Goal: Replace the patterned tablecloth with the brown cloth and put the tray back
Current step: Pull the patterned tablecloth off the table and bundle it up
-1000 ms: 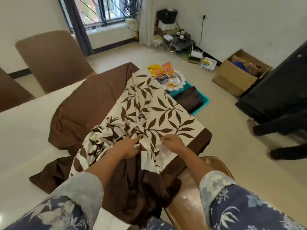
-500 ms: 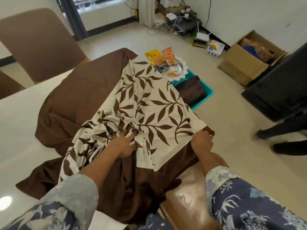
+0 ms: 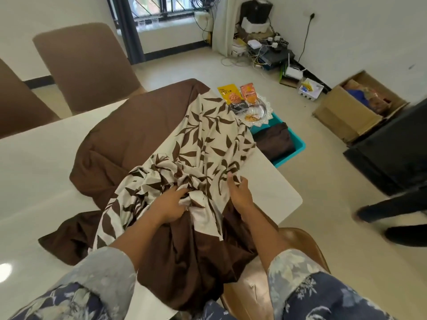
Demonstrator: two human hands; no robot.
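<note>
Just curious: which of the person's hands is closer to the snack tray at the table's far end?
Right. The right hand grips the patterned cloth on the side toward the snack tray; the left hand grips the bunched part farther from it.

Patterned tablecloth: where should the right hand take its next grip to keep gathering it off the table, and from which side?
Probably its free right edge, where the patterned tablecloth lies flat beyond the right hand. Come from the open right side of the table, pinching over and under the edge; the left hand holds the bunched middle.
</note>
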